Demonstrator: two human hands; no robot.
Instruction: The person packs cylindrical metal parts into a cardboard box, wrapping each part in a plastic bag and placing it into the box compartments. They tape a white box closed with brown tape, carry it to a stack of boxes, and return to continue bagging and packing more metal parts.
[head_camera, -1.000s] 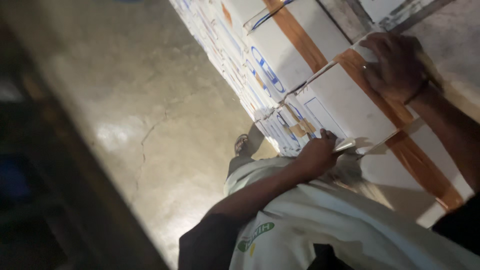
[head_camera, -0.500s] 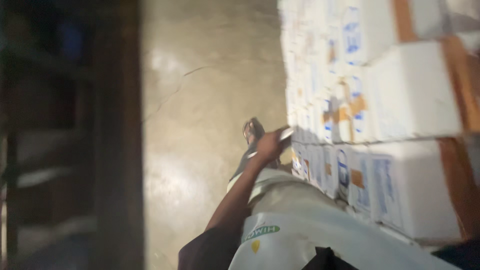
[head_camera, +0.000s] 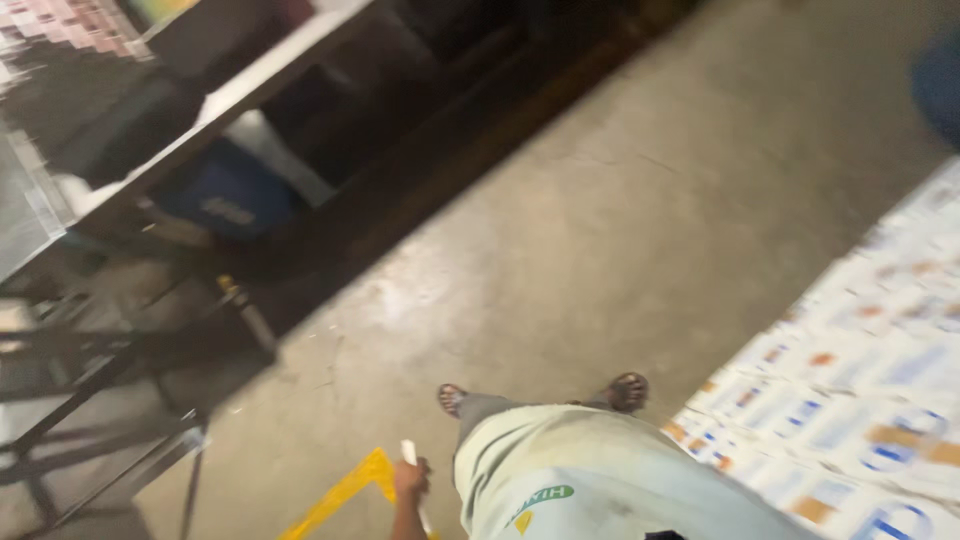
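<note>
My left hand (head_camera: 410, 480) hangs low at my side near the bottom edge, closed around a thin white stick-like object (head_camera: 411, 470) that I cannot identify through the blur. My right hand is out of view. My pale shirt (head_camera: 590, 480) fills the lower middle, and my two sandalled feet (head_camera: 452, 397) (head_camera: 628, 390) stand on the concrete floor. A stack of white cardboard boxes (head_camera: 860, 400) with blue and orange markings lies to my right.
A metal shelf or table frame (head_camera: 200, 110) with a blue bin (head_camera: 225, 195) under it stands at the upper left. Dark metal legs (head_camera: 90, 430) sit at the lower left. A yellow painted floor mark (head_camera: 345, 495) runs beside my left hand.
The view has swung from the box stack toward the floor and the shelf. My left hand has come off the boxes and dropped to my side. My right hand has left the view.
</note>
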